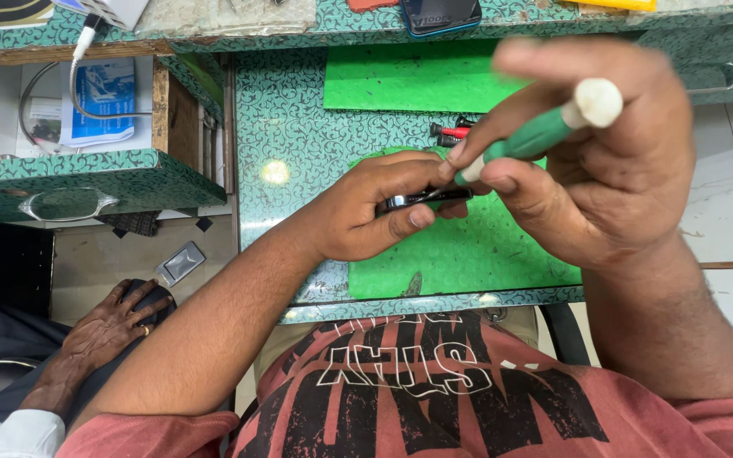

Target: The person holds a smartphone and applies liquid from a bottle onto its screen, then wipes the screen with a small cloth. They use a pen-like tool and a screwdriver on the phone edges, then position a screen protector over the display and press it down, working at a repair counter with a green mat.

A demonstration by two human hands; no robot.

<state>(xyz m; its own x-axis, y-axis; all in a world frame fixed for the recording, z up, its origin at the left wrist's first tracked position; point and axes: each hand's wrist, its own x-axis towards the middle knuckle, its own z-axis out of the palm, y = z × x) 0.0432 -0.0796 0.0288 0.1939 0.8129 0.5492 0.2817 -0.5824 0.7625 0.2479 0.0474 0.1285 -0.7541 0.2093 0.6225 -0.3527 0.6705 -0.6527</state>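
At six o'clock, nearest the camera, is the person's red shirt with black print. At eight o'clock a co-worker's hand (116,326) with a ring rests on a dark knee, apart from the work.

Near the centre, the left hand (366,208) pinches a small dark phone (426,198) by its thin edges, thumb below and fingers curled on top, just above the green mat (468,254). The right hand (604,161), at three o'clock, presses its fingertips together around a green-handled screwdriver (545,131) with a white cap. The thin metal tip touches the phone's upper edge.

The phone looks light, stiff and rather slippery, and I judge it fragile, so the hold on the side edges seems the safe one. The screwdriver is light and rigid; the grip on the lower handle gives good control.

Further away, at twelve o'clock, some red and black screwdriver handles (451,131) lie on the patterned teal table (290,127), just beside a second green mat (400,80). Beyond it, on the shelf edge, lies another phone with a blue rim (439,17). At ten o'clock a white cable (74,76) hangs over a wooden compartment.
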